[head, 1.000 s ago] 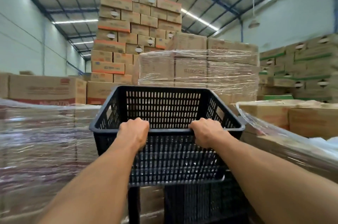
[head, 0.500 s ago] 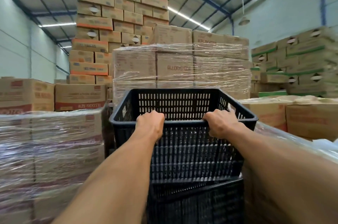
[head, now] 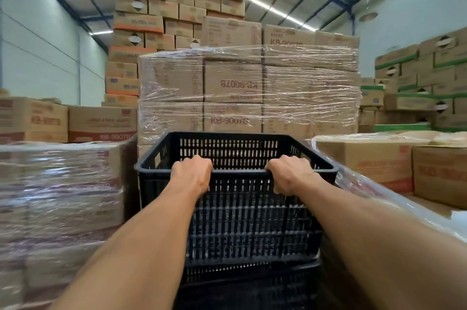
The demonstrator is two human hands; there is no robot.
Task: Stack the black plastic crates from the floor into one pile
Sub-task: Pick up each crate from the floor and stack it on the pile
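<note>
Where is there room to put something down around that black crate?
Inside the black crate looks bare. The box top right of the right hand has a patch. Wrapped boxes crowd the left hand.

Top crate (head: 242,221) — black plastic, open-topped, walls pierced with rows of narrow vertical slots, a solid flat rim running around the mouth. Upright and level, near wall facing the camera, inside looking empty as far as the far wall shows. Seated in the mouth of a second crate (head: 252,282) of the same black slotted make — only that one's upper part visible beneath, the rest cut off at the picture's lower edge. Pile standing centred, in a narrow gap between wrapped loads on either side, another wrapped load behind.
</note>
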